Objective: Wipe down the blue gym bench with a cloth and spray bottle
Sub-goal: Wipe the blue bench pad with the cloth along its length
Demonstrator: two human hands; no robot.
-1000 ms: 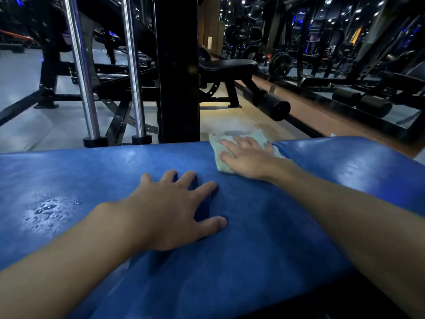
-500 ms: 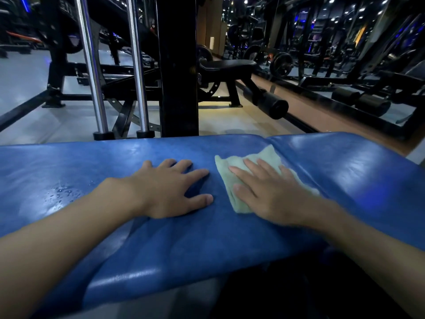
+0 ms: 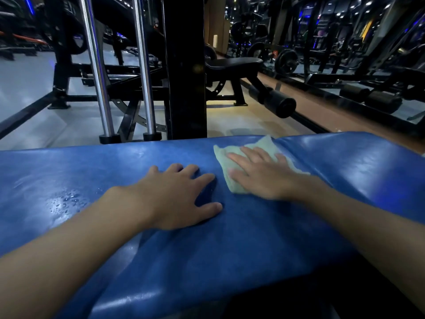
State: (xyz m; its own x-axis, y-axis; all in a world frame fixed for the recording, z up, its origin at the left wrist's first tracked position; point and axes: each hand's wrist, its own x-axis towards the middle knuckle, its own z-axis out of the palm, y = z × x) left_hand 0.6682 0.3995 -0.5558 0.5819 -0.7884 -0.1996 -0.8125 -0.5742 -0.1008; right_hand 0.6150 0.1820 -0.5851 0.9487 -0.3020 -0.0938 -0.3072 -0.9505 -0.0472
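Right grip (image 3: 264, 174) lies flat and open, palm and fingers pressing a pale green cloth (image 3: 230, 183) onto the blue padded surface (image 3: 253, 238) at about 1 o'clock, holding nothing closed. Left grip (image 3: 177, 196), just beside the cloth's 9 o'clock edge, rests open with fingers spread, empty. Spray droplets (image 3: 62, 201) glisten at 9 o'clock.

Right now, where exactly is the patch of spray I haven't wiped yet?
Start from the blue bench across the foreground. Go to its left part, beyond the left hand. The wet patch glistens there with beaded droplets, unlike the smooth vinyl around it.
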